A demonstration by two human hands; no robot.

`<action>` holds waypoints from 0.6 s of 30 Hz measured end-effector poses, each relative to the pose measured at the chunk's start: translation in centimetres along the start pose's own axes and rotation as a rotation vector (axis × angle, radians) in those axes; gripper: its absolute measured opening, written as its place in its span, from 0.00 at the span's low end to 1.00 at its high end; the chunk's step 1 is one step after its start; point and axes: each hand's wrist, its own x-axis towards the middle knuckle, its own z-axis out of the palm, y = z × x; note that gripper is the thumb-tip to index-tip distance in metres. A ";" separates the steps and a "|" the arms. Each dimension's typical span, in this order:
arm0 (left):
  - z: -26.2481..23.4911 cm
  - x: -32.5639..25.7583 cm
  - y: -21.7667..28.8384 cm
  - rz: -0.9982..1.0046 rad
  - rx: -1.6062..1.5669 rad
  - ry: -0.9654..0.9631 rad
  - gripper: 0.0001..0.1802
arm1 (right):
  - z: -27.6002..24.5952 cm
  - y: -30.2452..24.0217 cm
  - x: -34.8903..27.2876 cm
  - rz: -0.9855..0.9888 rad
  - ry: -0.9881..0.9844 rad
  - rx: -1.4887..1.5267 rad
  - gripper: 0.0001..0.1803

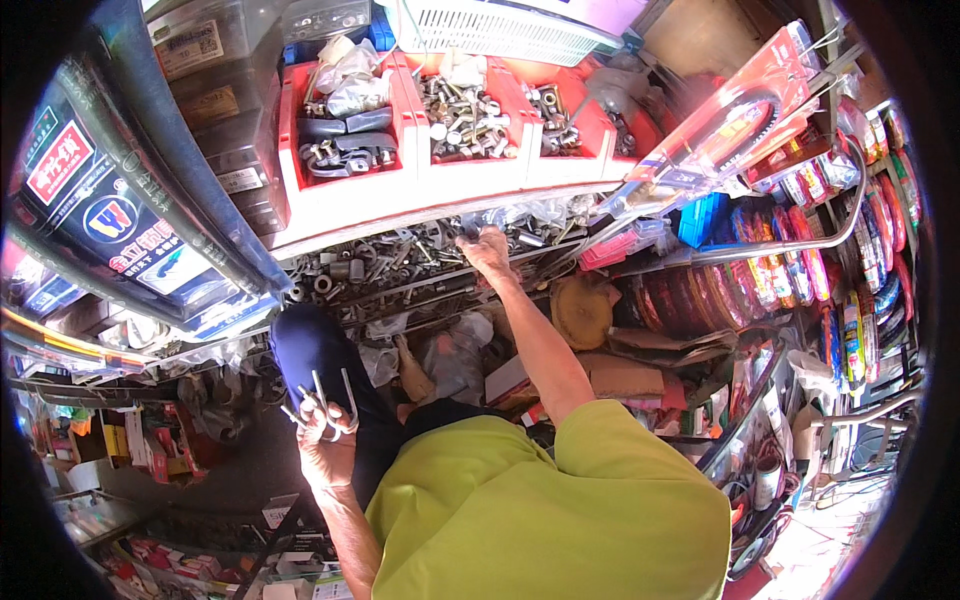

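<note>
L hand (pixel 328 450) is up near the dark-clad knee (pixel 312 340), fingers curled & clamped on a few bent rods (pixel 350 395), thin & silvery; the rods stick up & out past the fingertips, approx. fanned; R arm is stretched fwd, R hand (pixel 488 252) down at the metal bits (pixel 385 265) in the long trough under the shelf; its fingertips are by a small dark piece (pixel 467 234), but can't tell if they're tog. on it or just touching; the bits lie in a loose heap, mostly grey, w/ some clear plastic (pixel 555 218) to the R.

Above the trough, red bins (pixel 407 105) stand in a row on the shelf; the 2nd from L has bolts (pixel 468 120), the 1st has dark parts (pixel 345 155) & plastic bags (pixel 355 90); white basket (pixel 500 30) behind; drawers (pixel 205 100) at L of the bins; blue box (pixel 703 220) & bright coiled packs (pixel 760 265) off to R; below the trough, a yellowish disc (pixel 582 312) near the R forearm, w/ cardboard (pixel 625 378) just beneath.
</note>
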 end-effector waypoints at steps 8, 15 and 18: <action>0.0 0.1 -0.2 -0.004 0.016 0.014 0.09 | 1.1 10.7 2.4 0.116 0.062 0.220 0.21; 0.0 0.0 -0.3 -0.003 0.014 0.000 0.09 | -2.5 11.9 -0.4 0.208 -0.047 0.178 0.29; 0.2 0.1 -0.3 -0.014 0.016 0.001 0.09 | -2.2 11.8 -0.4 0.245 -0.068 0.225 0.26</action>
